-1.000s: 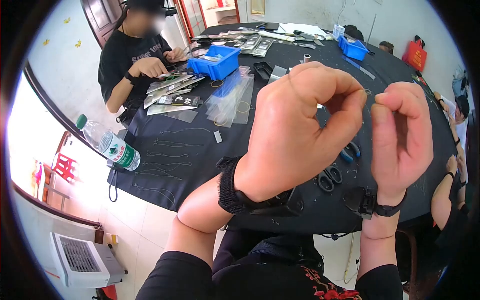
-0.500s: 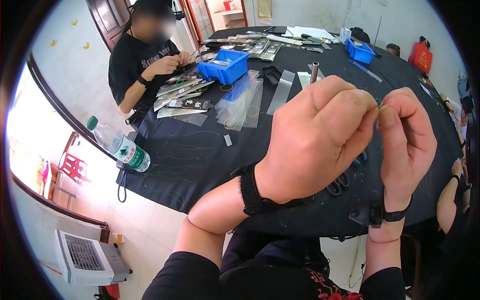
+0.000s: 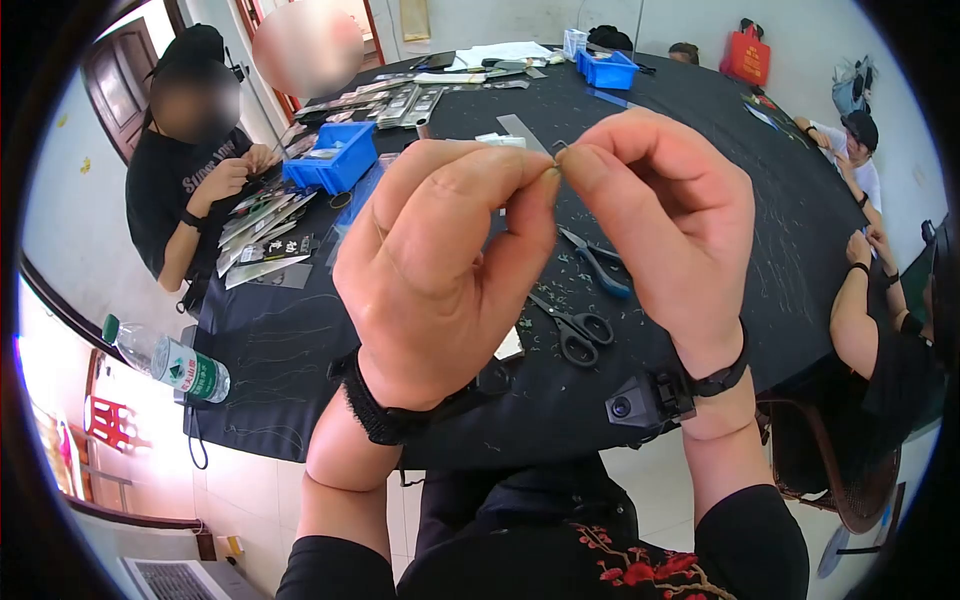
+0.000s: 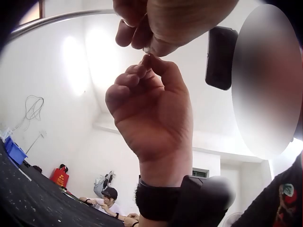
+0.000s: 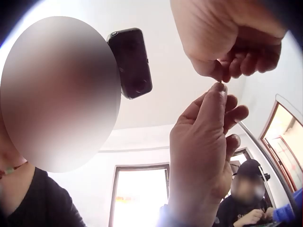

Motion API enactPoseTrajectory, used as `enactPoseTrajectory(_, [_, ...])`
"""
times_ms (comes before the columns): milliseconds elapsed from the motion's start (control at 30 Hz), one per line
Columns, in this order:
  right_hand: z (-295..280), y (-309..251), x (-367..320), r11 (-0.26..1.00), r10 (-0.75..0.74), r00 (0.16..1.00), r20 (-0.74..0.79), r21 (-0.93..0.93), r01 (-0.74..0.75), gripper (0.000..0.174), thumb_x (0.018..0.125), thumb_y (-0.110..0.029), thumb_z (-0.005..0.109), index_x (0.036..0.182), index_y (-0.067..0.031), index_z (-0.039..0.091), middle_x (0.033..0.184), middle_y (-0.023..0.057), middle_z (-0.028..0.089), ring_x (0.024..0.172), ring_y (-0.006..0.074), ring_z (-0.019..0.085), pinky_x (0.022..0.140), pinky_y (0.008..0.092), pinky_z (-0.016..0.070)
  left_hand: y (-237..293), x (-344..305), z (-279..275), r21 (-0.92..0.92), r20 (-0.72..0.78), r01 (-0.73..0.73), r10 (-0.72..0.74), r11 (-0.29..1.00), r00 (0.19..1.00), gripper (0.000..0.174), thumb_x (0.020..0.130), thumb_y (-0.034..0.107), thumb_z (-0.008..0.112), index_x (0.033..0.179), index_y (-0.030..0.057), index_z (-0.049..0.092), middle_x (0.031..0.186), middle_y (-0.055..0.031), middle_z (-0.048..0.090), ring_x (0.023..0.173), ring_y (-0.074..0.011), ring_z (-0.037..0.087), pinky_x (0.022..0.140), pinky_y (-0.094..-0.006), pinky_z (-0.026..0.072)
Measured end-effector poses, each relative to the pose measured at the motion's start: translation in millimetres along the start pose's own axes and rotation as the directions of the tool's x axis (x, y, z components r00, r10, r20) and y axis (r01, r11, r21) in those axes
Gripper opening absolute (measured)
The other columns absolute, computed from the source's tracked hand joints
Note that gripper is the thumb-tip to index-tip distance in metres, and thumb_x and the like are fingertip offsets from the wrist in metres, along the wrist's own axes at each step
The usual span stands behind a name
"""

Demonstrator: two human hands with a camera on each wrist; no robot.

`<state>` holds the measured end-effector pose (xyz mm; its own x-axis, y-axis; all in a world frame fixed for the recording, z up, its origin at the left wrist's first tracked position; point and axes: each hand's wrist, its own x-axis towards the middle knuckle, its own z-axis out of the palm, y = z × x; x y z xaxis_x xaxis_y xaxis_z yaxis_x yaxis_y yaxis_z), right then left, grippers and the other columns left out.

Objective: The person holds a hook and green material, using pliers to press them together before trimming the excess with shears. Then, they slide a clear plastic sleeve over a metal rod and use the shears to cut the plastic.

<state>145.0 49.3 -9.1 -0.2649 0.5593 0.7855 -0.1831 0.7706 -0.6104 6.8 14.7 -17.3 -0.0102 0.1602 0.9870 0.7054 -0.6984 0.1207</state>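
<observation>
My left hand [image 3: 440, 240] and right hand [image 3: 670, 220] are raised above the table, meeting fingertip to fingertip in the head view. The right thumb and forefinger pinch a tiny bent metal hook [image 3: 560, 145], whose curve shows above the fingertips. Thumb and forefinger of the left hand pinch right beside it. A thin line [image 3: 380, 232] runs across the back of the left hand. Below the hands lie black-handled scissors [image 3: 578, 330] and blue-handled pliers [image 3: 603, 272]. In the right wrist view, the left hand's thumb tip reaches the right hand's fingertips; the hook is mostly hidden there.
A black cloth covers the table, with thin lines [image 3: 275, 360] laid out at left and small scraps about the scissors. A water bottle [image 3: 175, 365] stands by the left edge. Packets [image 3: 265, 235] and a blue bin [image 3: 335, 160] are near a seated person. Others sit at right.
The hands were apart a second ago and now meet at the fingertips. The head view has swung right, bringing the scissors and pliers into fuller sight.
</observation>
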Motion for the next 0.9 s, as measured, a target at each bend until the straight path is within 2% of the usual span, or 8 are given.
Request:
enactPoseTrajectory(100, [-1,1,0,0.998,-0.046,0.999,0.02,-0.032,0.046,0.005,0.081,-0.001,0.052,0.08,0.0026,0.056,0.074,-0.0016,0.051,0.065,0.0023,0.043,0.056,0.0158,0.0334,-3,0,2,-0.002,-0.011,-0.039,0.039,0.999,0.999,0.02,0.066,-0.004,0.068,0.081,0.005,0.059,0.072,-0.0051,0.059,0.056,-0.0136,0.055,0.046,-0.0213,0.0422])
enactPoseTrajectory(400, [-1,1,1,0.985,-0.149,0.986,0.074,-0.081,0.155,0.007,0.083,-0.003,0.051,0.08,0.0029,0.054,0.074,-0.0019,0.048,0.063,0.002,0.039,0.053,0.0154,0.0298,-1,1,1,-0.022,-0.031,0.0,-0.001,1.0,1.0,0.018,0.067,-0.003,0.068,0.08,0.0053,0.058,0.069,-0.0032,0.058,0.053,-0.0105,0.052,0.042,-0.0204,0.0381])
enactPoseTrajectory(533, [-6,-3,1,0.974,-0.174,0.978,0.114,-0.129,0.188,0.005,0.082,-0.001,0.052,0.08,0.0035,0.054,0.076,0.0007,0.05,0.064,0.004,0.041,0.056,0.0168,0.0325,0,1,0,-0.011,-0.013,0.068,-0.068,0.998,0.998,0.015,0.069,-0.001,0.067,0.079,0.0059,0.059,0.07,-0.0019,0.059,0.054,-0.0086,0.052,0.042,-0.0194,0.0368])
enactPoseTrajectory(600, [-9,-6,2,0.963,-0.211,0.967,0.144,-0.142,0.231,0.004,0.081,0.0,0.052,0.081,0.0037,0.054,0.078,0.0019,0.051,0.066,0.0049,0.043,0.057,0.0174,0.0341,-5,0,1,-0.168,0.008,0.196,-0.198,0.966,0.98,0.012,0.071,0.001,0.067,0.078,0.0063,0.059,0.071,-0.0007,0.06,0.055,-0.0072,0.053,0.041,-0.0183,0.0359])
enactPoseTrajectory(667, [-11,-7,2,0.944,-0.254,0.966,0.05,-0.206,0.259,0.01,0.076,0.004,0.055,0.087,0.0043,0.057,0.082,0.004,0.053,0.069,0.0072,0.046,0.06,0.0194,0.037,-5,0,0,-0.184,0.018,0.216,-0.216,0.959,0.976,0.011,0.071,0.002,0.066,0.077,0.0064,0.059,0.071,-0.0003,0.061,0.056,-0.0068,0.053,0.041,-0.018,0.0359])
enactPoseTrajectory(700, [-12,-7,3,0.944,-0.253,0.966,0.051,-0.207,0.258,0.01,0.076,0.004,0.055,0.087,0.0043,0.057,0.082,0.004,0.053,0.069,0.0072,0.046,0.06,0.0194,0.037,-5,0,0,-0.201,0.029,0.233,-0.232,0.951,0.972,0.01,0.072,0.003,0.066,0.077,0.0065,0.059,0.072,0.0,0.061,0.057,-0.0063,0.054,0.041,-0.0177,0.0359])
enactPoseTrajectory(767, [-13,-5,7,0.847,-0.369,0.926,0.083,-0.38,0.371,0.022,0.072,0.008,0.057,0.094,0.0039,0.058,0.085,0.0044,0.054,0.072,0.0083,0.048,0.062,0.0198,0.0383,-5,-2,2,-0.216,0.027,0.238,-0.237,0.947,0.971,0.01,0.072,0.003,0.066,0.076,0.0064,0.058,0.071,0.0,0.061,0.057,-0.0063,0.054,0.041,-0.0178,0.0359])
enactPoseTrajectory(900, [-9,-1,7,0.828,-0.415,0.902,0.117,-0.362,0.428,0.025,0.069,0.009,0.061,0.093,0.002,0.061,0.083,0.0047,0.056,0.07,0.0097,0.05,0.061,0.0198,0.0391,-5,-2,2,-0.242,0.04,0.241,-0.239,0.94,0.97,0.01,0.071,0.003,0.066,0.076,0.0063,0.058,0.07,-0.0002,0.061,0.057,-0.0063,0.054,0.041,-0.0178,0.0357])
